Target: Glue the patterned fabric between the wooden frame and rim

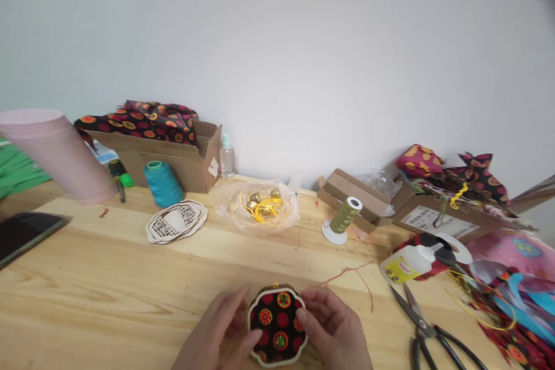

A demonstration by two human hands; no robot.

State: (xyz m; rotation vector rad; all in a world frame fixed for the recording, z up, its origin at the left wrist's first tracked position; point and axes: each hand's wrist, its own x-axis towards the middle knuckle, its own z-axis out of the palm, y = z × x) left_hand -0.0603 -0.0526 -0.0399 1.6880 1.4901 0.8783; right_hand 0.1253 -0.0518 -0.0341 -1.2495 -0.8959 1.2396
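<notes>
Both of my hands hold a scalloped, fabric-covered disc (277,324) low on the wooden table (130,277). Its black cloth has red and yellow circles, and a pale wooden rim edges it. My left hand (221,329) grips its left side, with the fingertips over the cloth. My right hand (333,329) presses on its right side, with the thumb on the cloth. A short red thread (351,277) lies on the wood just beyond my right hand.
Black-handled scissors (427,329) and a white glue bottle (411,263) lie to the right. Along the back stand a teal thread cone (163,184), an olive thread spool (344,219), carved wooden pieces (176,221), a plastic bag of brass bells (260,208), and cardboard boxes (173,153) with fabric.
</notes>
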